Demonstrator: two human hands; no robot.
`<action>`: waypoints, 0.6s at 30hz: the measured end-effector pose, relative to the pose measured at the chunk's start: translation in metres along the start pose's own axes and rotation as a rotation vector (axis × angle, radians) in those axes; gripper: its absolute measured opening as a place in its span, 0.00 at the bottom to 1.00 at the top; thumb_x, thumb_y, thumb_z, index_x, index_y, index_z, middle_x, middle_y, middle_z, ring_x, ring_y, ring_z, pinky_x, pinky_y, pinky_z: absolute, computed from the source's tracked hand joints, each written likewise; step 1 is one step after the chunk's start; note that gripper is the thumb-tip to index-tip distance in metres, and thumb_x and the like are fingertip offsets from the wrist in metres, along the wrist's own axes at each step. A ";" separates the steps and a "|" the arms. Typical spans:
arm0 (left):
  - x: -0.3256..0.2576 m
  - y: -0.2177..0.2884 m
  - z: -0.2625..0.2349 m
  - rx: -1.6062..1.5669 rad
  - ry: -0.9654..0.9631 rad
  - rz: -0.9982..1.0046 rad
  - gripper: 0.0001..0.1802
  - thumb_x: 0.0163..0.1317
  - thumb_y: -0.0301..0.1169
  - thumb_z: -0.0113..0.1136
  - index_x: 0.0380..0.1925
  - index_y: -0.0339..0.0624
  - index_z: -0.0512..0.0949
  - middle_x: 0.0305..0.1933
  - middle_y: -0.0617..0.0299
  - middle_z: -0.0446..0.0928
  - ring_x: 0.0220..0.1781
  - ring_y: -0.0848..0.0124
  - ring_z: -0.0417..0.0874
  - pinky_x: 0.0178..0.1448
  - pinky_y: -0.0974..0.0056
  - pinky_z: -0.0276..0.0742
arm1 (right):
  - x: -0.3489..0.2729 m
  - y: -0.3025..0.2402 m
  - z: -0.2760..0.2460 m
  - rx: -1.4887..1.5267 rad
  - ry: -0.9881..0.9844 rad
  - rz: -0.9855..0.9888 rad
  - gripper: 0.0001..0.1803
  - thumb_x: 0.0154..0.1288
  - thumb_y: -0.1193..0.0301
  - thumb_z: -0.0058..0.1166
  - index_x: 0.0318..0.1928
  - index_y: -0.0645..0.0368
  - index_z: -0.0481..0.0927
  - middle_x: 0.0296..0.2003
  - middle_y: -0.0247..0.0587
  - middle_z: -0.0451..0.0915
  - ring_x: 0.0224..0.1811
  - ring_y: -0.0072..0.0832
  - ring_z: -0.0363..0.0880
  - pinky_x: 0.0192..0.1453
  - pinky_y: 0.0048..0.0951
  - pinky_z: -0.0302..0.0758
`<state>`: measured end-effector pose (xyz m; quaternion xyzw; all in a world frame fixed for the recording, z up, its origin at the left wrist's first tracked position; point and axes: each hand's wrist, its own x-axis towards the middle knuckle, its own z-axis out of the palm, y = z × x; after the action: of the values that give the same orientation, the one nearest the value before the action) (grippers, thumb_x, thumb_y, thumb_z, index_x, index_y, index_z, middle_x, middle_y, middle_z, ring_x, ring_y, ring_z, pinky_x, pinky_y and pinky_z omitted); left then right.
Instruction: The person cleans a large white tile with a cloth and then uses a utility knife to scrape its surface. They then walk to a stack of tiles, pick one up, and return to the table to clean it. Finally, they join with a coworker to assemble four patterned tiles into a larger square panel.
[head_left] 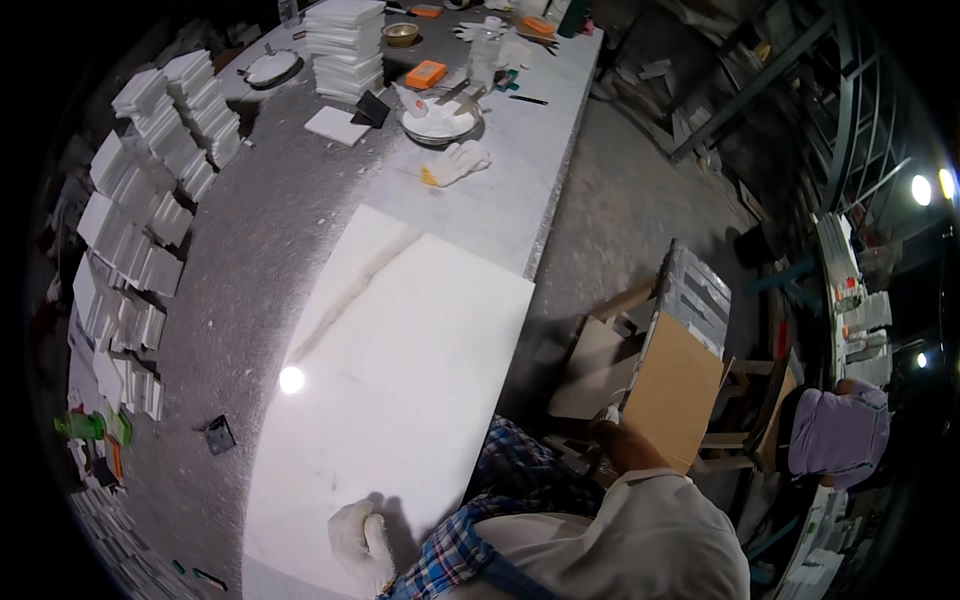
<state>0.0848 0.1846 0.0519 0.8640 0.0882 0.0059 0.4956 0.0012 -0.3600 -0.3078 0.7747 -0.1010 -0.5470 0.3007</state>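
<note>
Left hand (358, 545), gloved, rests half-curled, empty, on the white slab (420, 340), lower left; from here I can't tell whether the right hand (607, 432), beside the brown board (672, 385), grips anything.

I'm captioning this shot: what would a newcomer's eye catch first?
Probably the large white slab in the foreground, with a brownish streak toward its far end and glare at its left edge. Next, white tile stacks along the left, then the gloved left hand at the slab's near end.
</note>
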 end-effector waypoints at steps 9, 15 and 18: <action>0.026 0.051 0.003 0.061 0.108 0.021 0.14 0.66 0.35 0.58 0.40 0.34 0.83 0.42 0.48 0.81 0.47 0.55 0.81 0.55 0.56 0.76 | 0.006 -0.023 -0.083 0.092 -0.020 -0.164 0.21 0.72 0.55 0.47 0.58 0.47 0.83 0.57 0.38 0.82 0.60 0.38 0.78 0.61 0.42 0.70; 0.026 0.056 0.019 0.017 0.365 -0.032 0.13 0.64 0.31 0.53 0.36 0.31 0.82 0.38 0.48 0.81 0.40 0.57 0.81 0.48 0.57 0.77 | 0.009 0.003 -0.124 0.078 -0.007 -0.210 0.21 0.71 0.55 0.48 0.55 0.50 0.84 0.53 0.41 0.83 0.57 0.43 0.80 0.58 0.45 0.73; 0.035 0.068 0.028 0.018 0.423 -0.097 0.14 0.63 0.29 0.51 0.35 0.29 0.82 0.38 0.47 0.81 0.38 0.58 0.80 0.46 0.57 0.76 | 0.012 0.021 -0.148 0.102 -0.007 -0.231 0.21 0.70 0.55 0.48 0.54 0.52 0.84 0.51 0.43 0.84 0.55 0.45 0.81 0.56 0.46 0.74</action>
<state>0.1317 0.1323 0.0934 0.8428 0.2315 0.1626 0.4579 0.1433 -0.3298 -0.2723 0.7937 -0.0398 -0.5747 0.1955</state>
